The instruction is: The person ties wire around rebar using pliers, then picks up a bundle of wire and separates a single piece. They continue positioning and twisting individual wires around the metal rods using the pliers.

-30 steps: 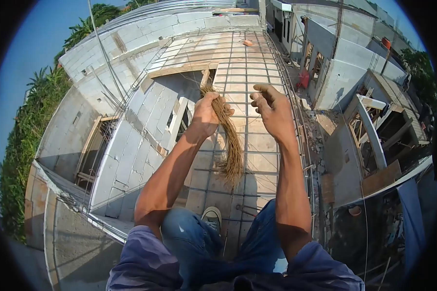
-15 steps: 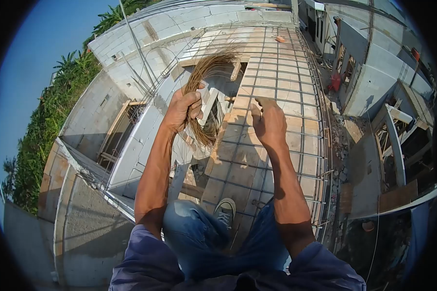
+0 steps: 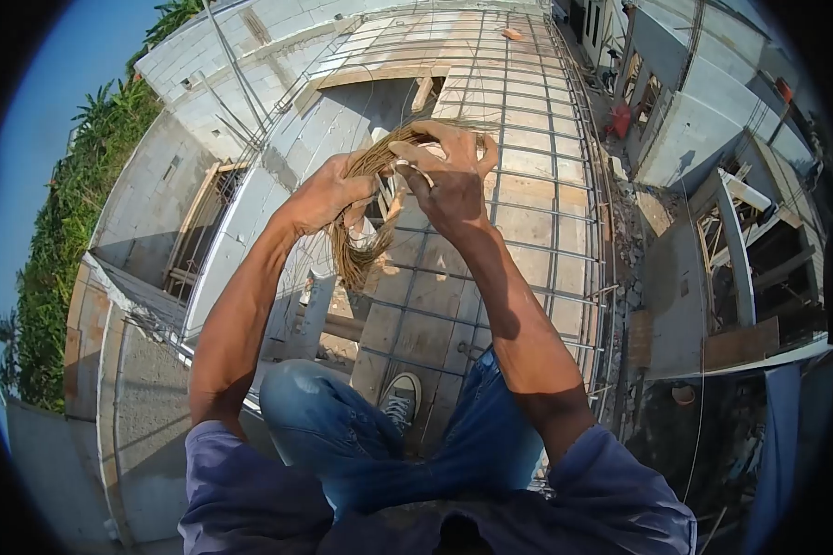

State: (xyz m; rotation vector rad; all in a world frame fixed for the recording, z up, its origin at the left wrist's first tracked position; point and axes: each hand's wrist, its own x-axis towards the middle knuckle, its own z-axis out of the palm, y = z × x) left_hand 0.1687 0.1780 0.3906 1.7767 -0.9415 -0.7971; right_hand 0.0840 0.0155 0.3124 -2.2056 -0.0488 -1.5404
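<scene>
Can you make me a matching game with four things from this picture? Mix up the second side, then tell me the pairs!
Things:
1. wires
2. shoe
3. jeans
4. rods

Clues:
A. crossed in a grid
B. blue cloth
C. gripped by the left hand
D. has laces

Right pairs:
1-C
2-D
3-B
4-A

I have both arms stretched forward out there, angled inward. My left hand is curled in a grip; my right hand arches just beside it, fingers bent and spread.
</scene>
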